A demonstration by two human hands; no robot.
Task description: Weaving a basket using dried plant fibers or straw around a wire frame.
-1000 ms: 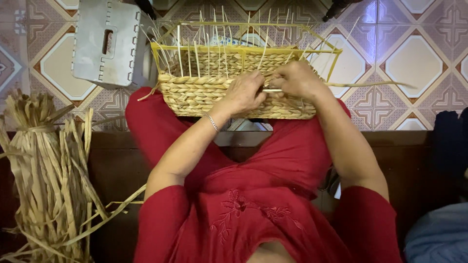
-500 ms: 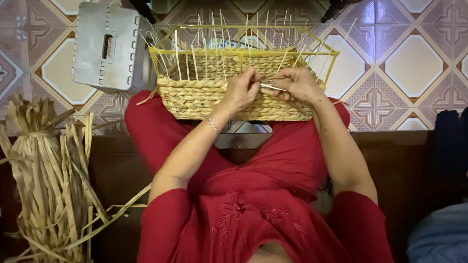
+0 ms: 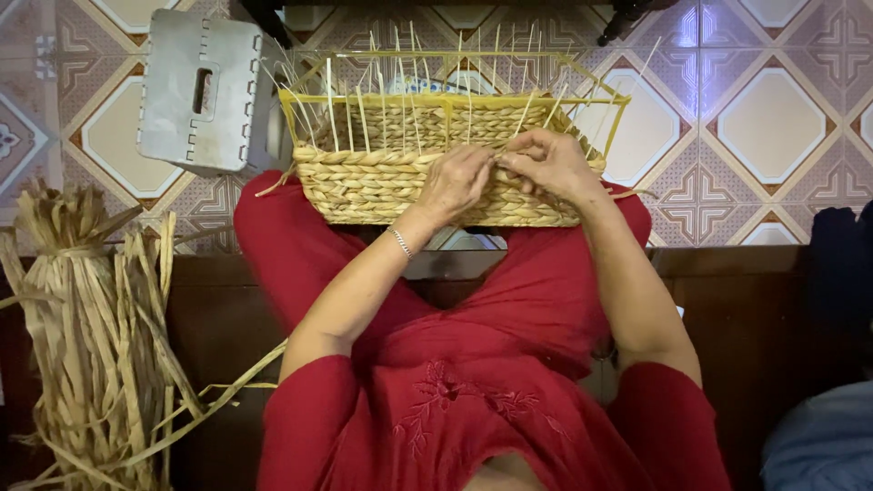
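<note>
Head view: patterned tile floor (image 3: pixel 773 118)

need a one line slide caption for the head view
Both hands, left hand and right hand, work the top edge of a half-woven straw basket resting on red-clad knees, dried straw bundle alongside.

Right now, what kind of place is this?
Likely a home craft spot: patterned tile floor, a half-woven basket on the person's lap, a bundle of dried straw alongside, a grey plastic stool.
</note>
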